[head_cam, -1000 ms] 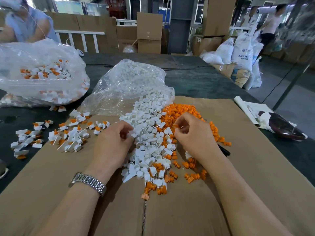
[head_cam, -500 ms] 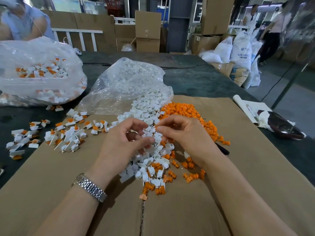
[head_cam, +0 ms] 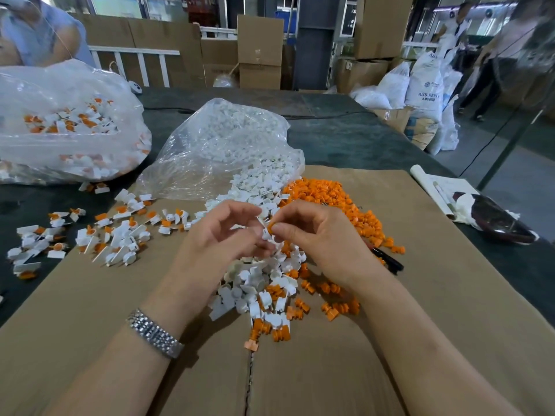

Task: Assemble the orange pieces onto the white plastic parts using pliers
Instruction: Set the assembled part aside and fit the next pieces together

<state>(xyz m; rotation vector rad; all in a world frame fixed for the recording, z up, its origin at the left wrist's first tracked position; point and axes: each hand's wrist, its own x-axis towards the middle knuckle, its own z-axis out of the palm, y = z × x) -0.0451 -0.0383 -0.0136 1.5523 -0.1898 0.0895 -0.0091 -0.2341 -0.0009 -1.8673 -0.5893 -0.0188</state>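
Single head-worn view (wide-angle), looking forward and down from close above the cardboard sheet (head_cam: 390, 340), taking in the table (head_cam: 345, 139) and room beyond.

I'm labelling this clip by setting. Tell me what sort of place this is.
Most likely a factory or warehouse assembly bench. Stacked cardboard boxes and white resin sacks stand behind the table, and bulk clear bags of white plastic parts spill beside a heap of orange pieces.
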